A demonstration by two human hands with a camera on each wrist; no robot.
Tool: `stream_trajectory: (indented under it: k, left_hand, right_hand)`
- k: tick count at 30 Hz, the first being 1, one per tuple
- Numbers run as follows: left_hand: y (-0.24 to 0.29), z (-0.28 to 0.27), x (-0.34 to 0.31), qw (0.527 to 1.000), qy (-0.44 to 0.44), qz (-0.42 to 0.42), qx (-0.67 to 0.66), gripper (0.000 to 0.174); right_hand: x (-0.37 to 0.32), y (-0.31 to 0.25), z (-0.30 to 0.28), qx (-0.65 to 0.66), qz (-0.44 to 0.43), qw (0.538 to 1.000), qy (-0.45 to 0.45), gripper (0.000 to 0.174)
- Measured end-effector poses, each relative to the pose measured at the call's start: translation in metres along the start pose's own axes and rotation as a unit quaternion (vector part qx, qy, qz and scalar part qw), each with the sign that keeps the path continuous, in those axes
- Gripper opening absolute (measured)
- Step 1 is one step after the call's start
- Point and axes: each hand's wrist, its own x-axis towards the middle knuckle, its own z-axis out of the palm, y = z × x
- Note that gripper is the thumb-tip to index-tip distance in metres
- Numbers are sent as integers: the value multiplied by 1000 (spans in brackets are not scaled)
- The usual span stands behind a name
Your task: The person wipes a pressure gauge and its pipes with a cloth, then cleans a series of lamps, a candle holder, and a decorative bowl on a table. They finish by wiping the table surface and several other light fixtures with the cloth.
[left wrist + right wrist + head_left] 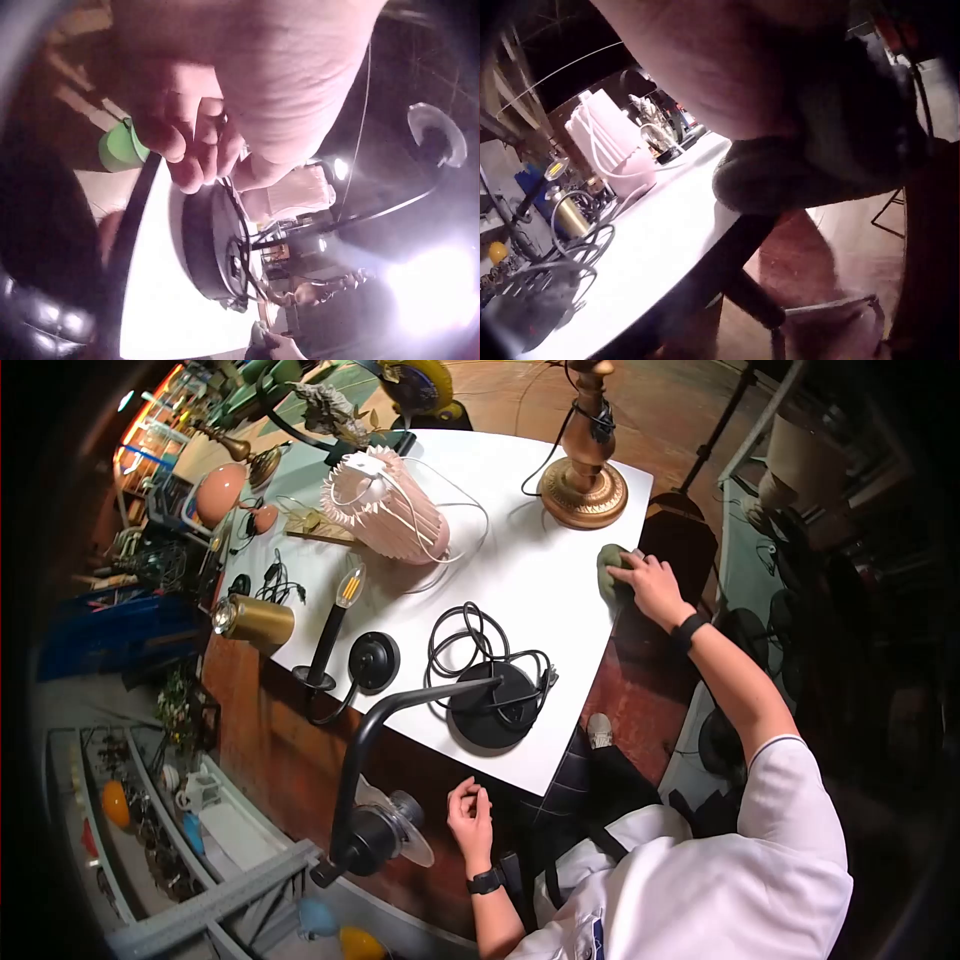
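My right hand (655, 592) grips a green cloth (609, 572) at the right edge of the white table (540, 595). In the right wrist view the cloth (754, 184) bulges over the tabletop's rim, while deep shadow hides most of the fingers. Just off the table's front edge, my left hand (471, 825) hangs with loosely curled fingers and nothing in them. Nearest to it is a black desk lamp (490, 710), its round base near the front corner with the cord looped on it. The lamp's arm reaches out past the edge to a clear disc shade (408, 830).
A gold lamp stand (585, 495) rises at the far right corner. On the table's left half are a pink pleated lampshade (395, 520), a black candle-style lamp (328, 640) and a gold cylinder (262, 622). Metal shelving (230, 900) stands at lower left.
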Motion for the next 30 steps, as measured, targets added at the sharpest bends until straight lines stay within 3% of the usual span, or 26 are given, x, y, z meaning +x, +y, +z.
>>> stream_trajectory:
  k: [4,7,9,15,17,21,25,28,30]
  left_hand:
    - [34,33,11,995,38,90,32,42]
    - [60,56,26,983,49,167,60,49]
    - [71,67,37,975,57,202,72,51]
    - [87,87,49,956,80,275,65,62]
    - [85,94,57,932,124,328,86,63]
    - [92,102,70,921,159,339,106,52]
    - [102,109,72,951,180,238,78,18]
    - [98,119,77,928,236,269,99,12]
    - [104,129,74,922,251,270,117,19]
  right_hand:
    - [39,21,2,39,37,998,-20,39]
    - [41,3,1,1,54,997,-51,46]
    - [31,-10,7,-10,7,1000,-5,30]
    - [-44,-79,16,33,-97,993,-53,38]
    - [-71,-93,12,35,-137,990,-6,41]
    - [-65,-87,4,35,-129,989,-64,46]
    - [0,-67,-3,79,-88,987,-109,48]
    - [72,-56,15,68,-99,992,-35,48]
    - [114,-65,23,65,-118,991,-27,43]
